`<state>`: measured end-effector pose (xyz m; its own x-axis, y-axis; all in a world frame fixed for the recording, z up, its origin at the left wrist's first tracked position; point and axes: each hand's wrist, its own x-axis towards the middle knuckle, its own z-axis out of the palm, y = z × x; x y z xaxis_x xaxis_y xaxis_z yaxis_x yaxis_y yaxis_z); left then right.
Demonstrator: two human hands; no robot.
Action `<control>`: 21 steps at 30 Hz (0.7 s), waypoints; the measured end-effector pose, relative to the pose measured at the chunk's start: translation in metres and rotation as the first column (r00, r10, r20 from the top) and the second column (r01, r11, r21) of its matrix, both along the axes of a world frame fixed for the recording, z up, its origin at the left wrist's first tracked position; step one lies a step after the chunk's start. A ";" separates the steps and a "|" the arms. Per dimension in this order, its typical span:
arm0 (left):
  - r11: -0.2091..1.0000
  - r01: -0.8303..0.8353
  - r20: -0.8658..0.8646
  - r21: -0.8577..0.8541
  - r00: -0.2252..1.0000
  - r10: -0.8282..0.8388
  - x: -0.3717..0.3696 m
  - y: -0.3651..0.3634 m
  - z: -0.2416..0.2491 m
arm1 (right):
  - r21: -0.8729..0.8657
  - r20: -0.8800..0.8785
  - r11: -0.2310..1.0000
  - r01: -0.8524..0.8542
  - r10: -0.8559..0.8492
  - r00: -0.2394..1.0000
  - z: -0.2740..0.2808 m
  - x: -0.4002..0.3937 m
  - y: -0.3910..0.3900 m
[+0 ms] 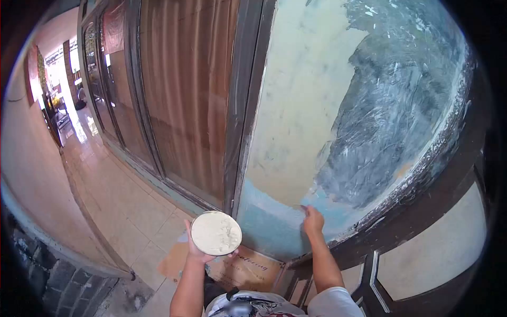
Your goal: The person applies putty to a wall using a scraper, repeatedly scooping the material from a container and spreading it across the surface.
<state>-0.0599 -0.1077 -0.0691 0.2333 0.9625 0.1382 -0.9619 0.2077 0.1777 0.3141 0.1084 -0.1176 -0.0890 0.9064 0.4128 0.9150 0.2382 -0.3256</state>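
Fingers (311, 212) of right hand (313, 219) bunched shut against wall (296, 121), whatever they pinch too small to tell; left hand (196, 248) fingers curled under round plate (216, 233) of pale filler, 7 o'clock from right hand. Wall: cream paint, big grey scraped patch (391, 105) at 1 o'clock, blue band low. Brown door (185, 90) at 10 o'clock. Tiled floor (121, 195), cardboard sheet (237, 267) at 6 o'clock.

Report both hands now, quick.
Left hand: closed on the round plate of putty.
Right hand: fingers closed, pressed against the wall; any tool hidden.
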 end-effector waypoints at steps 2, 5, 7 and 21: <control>1.000 0.010 0.023 0.019 1.000 -0.011 0.002 0.001 0.003 | 0.133 -0.074 0.991 0.011 -0.001 0.997 0.013 0.006 0.003; 1.000 0.005 0.069 -0.005 0.998 -0.004 0.005 0.001 0.003 | 0.205 -0.078 0.977 -0.058 0.075 0.994 0.010 0.008 -0.016; 1.000 0.016 0.052 0.013 0.999 -0.016 0.005 0.003 -0.004 | 0.095 -0.064 0.994 -0.045 0.051 0.997 -0.014 0.002 -0.018; 0.972 -0.187 -0.056 -0.142 0.982 0.181 -0.004 0.003 -0.002 | -0.087 0.077 0.996 -0.007 0.013 0.997 0.000 -0.003 -0.019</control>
<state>-0.0642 -0.1051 -0.0709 0.0529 0.9985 -0.0127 -0.9783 0.0544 0.1999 0.3109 0.0892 -0.1180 -0.1269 0.9374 0.3244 0.9359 0.2215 -0.2739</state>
